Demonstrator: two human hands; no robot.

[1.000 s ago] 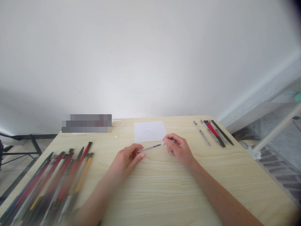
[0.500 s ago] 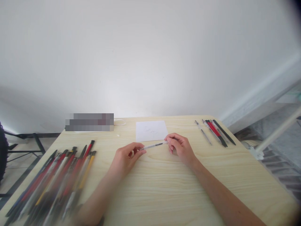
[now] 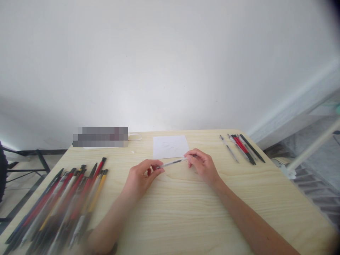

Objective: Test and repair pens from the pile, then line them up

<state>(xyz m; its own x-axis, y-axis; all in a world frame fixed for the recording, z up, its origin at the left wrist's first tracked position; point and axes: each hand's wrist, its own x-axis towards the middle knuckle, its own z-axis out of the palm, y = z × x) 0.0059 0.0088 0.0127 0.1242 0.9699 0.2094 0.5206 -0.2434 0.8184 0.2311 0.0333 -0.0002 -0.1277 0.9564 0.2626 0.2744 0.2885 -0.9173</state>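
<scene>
A clear-barrelled pen [image 3: 172,163] with a dark band is held level between my two hands, a little above or on the table; I cannot tell which. My left hand [image 3: 145,175] pinches its left end between thumb and fingers. Its right end is in the closed fingers of my right hand [image 3: 201,164], which hide that tip. Just beyond the pen lies a white sheet of paper [image 3: 170,146] with faint scribbles.
On the left of the wooden table [image 3: 180,219] lie many pens [image 3: 66,194] in red, yellow, clear and black, partly blurred. Several more pens [image 3: 242,148] lie at the right, with one clear pen [image 3: 228,148] beside them. A pixelated object [image 3: 101,137] is at the back left.
My right hand has shifted very slightly left and the view has moved a touch. Both hands still grip the pen's ends.
</scene>
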